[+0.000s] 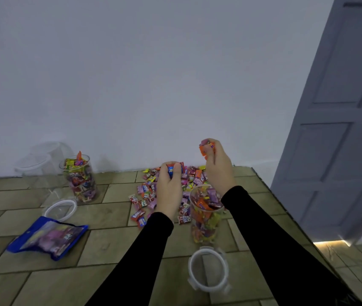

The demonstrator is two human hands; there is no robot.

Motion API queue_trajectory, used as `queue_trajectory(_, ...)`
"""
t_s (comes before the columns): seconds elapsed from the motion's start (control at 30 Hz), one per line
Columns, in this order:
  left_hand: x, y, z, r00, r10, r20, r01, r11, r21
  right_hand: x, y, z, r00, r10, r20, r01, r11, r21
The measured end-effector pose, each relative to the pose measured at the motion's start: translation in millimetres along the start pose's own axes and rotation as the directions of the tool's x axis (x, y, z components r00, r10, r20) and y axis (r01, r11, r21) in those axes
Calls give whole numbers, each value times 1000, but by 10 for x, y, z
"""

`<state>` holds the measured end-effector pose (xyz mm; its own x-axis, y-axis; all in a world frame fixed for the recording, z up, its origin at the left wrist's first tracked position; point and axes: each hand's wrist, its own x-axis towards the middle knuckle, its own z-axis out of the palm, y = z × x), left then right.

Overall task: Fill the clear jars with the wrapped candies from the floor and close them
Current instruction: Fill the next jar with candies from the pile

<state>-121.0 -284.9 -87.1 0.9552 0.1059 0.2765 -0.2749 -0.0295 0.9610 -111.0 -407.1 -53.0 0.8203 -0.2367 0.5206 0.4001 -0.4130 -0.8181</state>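
A pile of wrapped candies (pixel 147 193) lies on the tiled floor by the wall. My left hand (pixel 168 191) grips a few red and blue candies over the pile. My right hand (pixel 217 168) is raised above the pile and grips orange and pink candies. An open clear jar (pixel 206 219), mostly full of candies, stands just below my right wrist. Its white-rimmed lid (pixel 207 269) lies on the floor in front of it. A second open jar (pixel 80 180), heaped with candies, stands at the left with another lid (pixel 61 209) near it.
An empty clear jar (pixel 43 160) stands against the white wall at the far left. A blue candy bag (pixel 47 237) lies flat on the floor at the left. A grey door (pixel 339 129) stands ajar on the right.
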Motion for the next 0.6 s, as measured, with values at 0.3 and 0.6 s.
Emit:
queue_trajectory(0.3, -185, 141, 363, 999, 46, -18, -48, 994, -101, -71, 207, -149, 935, 285, -212, -200, 915, 350)
queue_trajectory(0.6, -221, 106, 431, 999, 31, -30, -34, 991, -129, -60, 386, -65, 932, 326, -160, -266, 912, 312)
